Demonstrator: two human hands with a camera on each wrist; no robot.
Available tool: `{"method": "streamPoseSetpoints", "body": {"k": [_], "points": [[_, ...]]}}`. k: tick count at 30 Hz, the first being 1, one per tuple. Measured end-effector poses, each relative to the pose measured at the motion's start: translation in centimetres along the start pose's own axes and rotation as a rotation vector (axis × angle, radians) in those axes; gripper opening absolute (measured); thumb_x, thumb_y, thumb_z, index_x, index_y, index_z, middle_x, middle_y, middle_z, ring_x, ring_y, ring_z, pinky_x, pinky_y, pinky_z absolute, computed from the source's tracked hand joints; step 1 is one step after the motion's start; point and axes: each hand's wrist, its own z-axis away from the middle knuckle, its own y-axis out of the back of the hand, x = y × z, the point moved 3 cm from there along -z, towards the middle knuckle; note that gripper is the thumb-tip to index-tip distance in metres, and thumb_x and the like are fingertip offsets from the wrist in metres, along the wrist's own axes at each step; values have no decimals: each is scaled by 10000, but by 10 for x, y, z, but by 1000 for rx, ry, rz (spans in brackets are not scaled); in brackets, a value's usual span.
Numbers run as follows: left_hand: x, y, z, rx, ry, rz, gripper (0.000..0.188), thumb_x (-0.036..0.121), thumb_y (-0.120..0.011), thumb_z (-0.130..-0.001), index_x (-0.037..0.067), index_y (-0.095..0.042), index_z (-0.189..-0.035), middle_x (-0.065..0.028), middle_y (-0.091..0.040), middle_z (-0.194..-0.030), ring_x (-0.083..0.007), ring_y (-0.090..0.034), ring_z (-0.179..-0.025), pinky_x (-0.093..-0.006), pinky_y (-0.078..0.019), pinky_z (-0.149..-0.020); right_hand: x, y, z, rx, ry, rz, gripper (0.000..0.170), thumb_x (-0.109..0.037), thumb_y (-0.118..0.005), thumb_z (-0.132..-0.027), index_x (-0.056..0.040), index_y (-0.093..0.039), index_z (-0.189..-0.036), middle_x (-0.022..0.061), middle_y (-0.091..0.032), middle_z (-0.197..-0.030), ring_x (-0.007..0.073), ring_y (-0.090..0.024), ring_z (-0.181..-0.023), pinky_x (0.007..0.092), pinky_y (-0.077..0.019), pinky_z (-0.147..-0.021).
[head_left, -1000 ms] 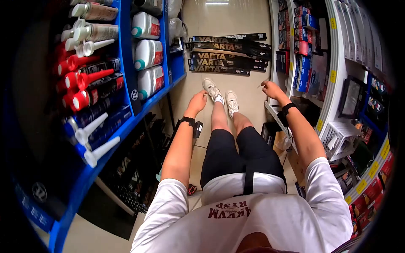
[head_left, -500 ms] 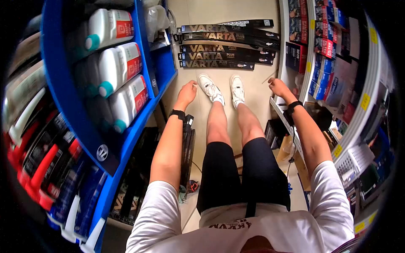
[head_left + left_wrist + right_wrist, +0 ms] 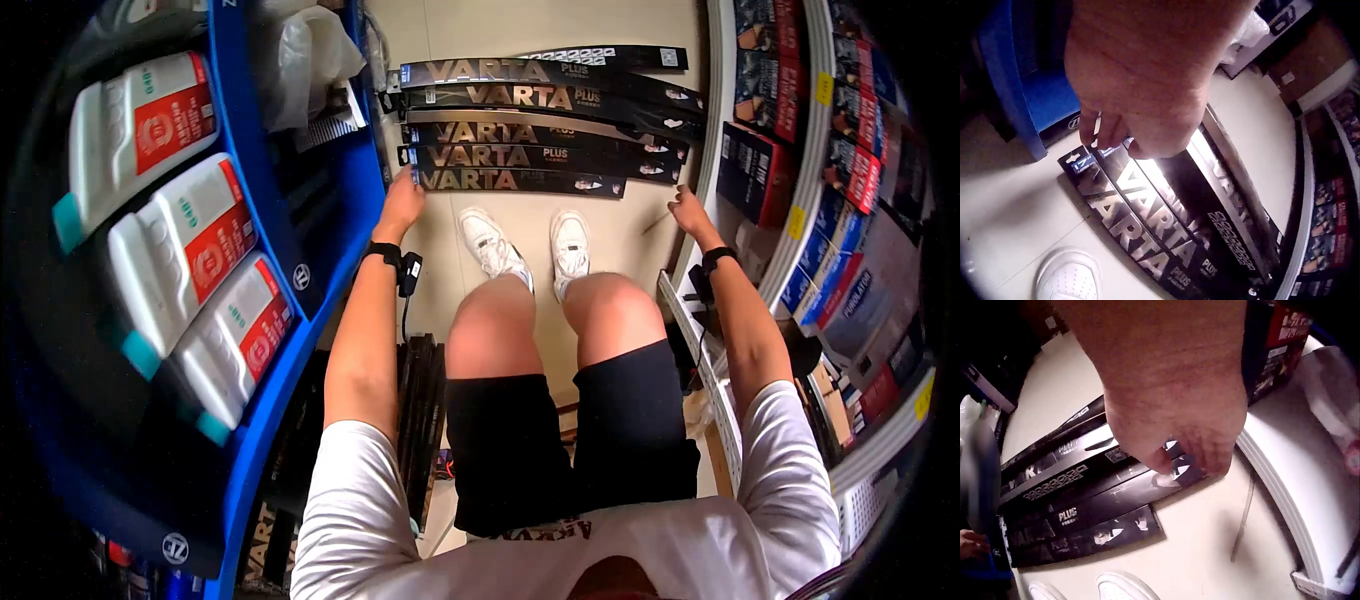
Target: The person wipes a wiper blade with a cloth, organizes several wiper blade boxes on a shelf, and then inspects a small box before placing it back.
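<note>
Several long, slim black VARTA boxes (image 3: 480, 156) lie side by side on the floor in front of the white shoes. My left hand (image 3: 402, 206) is at their left end, its fingers loosely curled and nothing seen held. In the left wrist view this hand (image 3: 1138, 94) overlaps the boxes (image 3: 1141, 212), and part of its fingers is hidden. At the right end, my right hand (image 3: 694, 214) pinches a thin, light strip (image 3: 1244, 515) that points down toward the floor. The right wrist view shows its curled fingers (image 3: 1213, 453) in front of the box ends.
On the left stands a blue shelf (image 3: 345, 300) with white bottles (image 3: 180, 240) and a clear plastic bag (image 3: 315, 65). White shelving (image 3: 800, 200) with boxed goods runs along the right. More long black packages (image 3: 420, 390) stand under the left arm.
The view has moved forward and down, with the knees now bent. My left hand has reached forward to the left end of the boxes. My right hand still holds the strip, closer to the boxes.
</note>
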Motion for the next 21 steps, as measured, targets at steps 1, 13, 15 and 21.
{"method": "streamPoseSetpoints", "body": {"k": [1,13,15,21], "points": [[-6,-4,-14,-36,86,6,500,23,-505,-838,-80,-434,-1322,-327,-513,-1286,-455,-494,-1201,-450,-397,-1037,3,-5,-14,17,-2,59,569,-167,-600,-825,102,-427,-1295,328,-569,-1222,425,-555,-1166,422,-442,-984],[-24,-25,-57,8,214,42,471,60,-529,-794,-49,-488,-1251,-318,-573,-1196,-476,-528,-1134,-457,-421,-995,21,-27,-77,250,-194,-376,517,-139,-643,-821,62,-464,-1262,232,-600,-1213,345,-579,-1132,386,-416,-985],[-20,-23,-57,-3,234,85,506,83,-534,-776,-54,-493,-1261,-298,-591,-1192,-463,-540,-1138,-447,-423,-994,24,-26,-79,220,-241,-480,536,-144,-641,-820,52,-457,-1285,209,-599,-1219,320,-573,-1128,372,-404,-992],[-25,-19,-41,159,146,41,574,86,-557,-762,-64,-443,-1304,-303,-525,-1259,-450,-498,-1183,-429,-387,-1034,9,-8,-48,256,-323,-453,678,-135,-643,-765,19,-403,-1380,208,-564,-1271,336,-552,-1143,362,-399,-987]]}}
